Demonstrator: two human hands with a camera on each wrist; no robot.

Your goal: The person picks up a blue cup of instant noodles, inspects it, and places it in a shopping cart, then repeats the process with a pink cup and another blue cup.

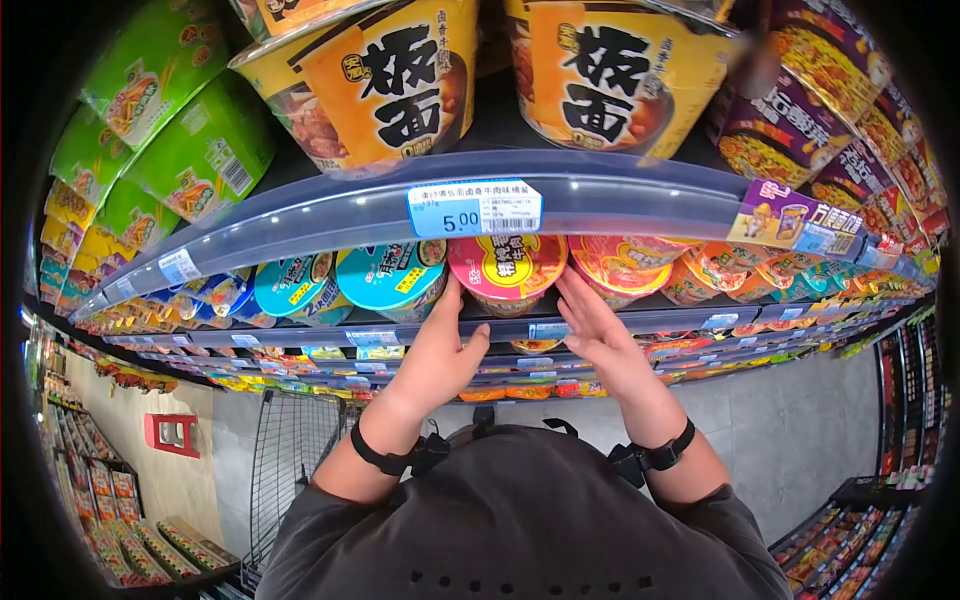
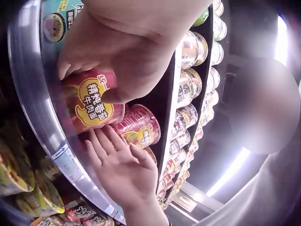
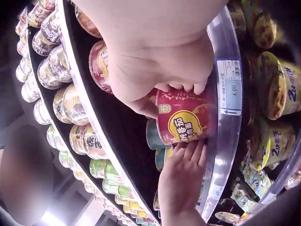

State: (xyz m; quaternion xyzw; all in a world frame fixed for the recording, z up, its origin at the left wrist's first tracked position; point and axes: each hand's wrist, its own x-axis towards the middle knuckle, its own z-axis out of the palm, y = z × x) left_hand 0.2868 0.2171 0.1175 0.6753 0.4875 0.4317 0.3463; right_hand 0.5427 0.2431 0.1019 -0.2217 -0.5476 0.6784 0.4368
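Note:
A red cup of instant noodles with a yellow emblem (image 1: 507, 265) (image 2: 94, 106) (image 3: 181, 117) stands at the front of a shelf, between both hands. My left hand (image 1: 440, 350) (image 2: 117, 52) (image 3: 181, 183) touches one side of it with nearly straight fingers. On the opposite side, my right hand (image 1: 600, 325) (image 2: 124, 172) (image 3: 160, 56) has its extended fingers against the cup, palm turned inward. The thumbs stand apart from the fingers. Parts of the cup's sides are hidden by the hands.
Teal cups (image 1: 392, 272) stand to the left and another red cup (image 1: 620, 268) to the right. Above is a shelf edge (image 1: 350, 200) with a price label (image 1: 475, 208) and large orange tubs (image 1: 385, 85). A black wire cart (image 1: 290, 450) stands at the lower left.

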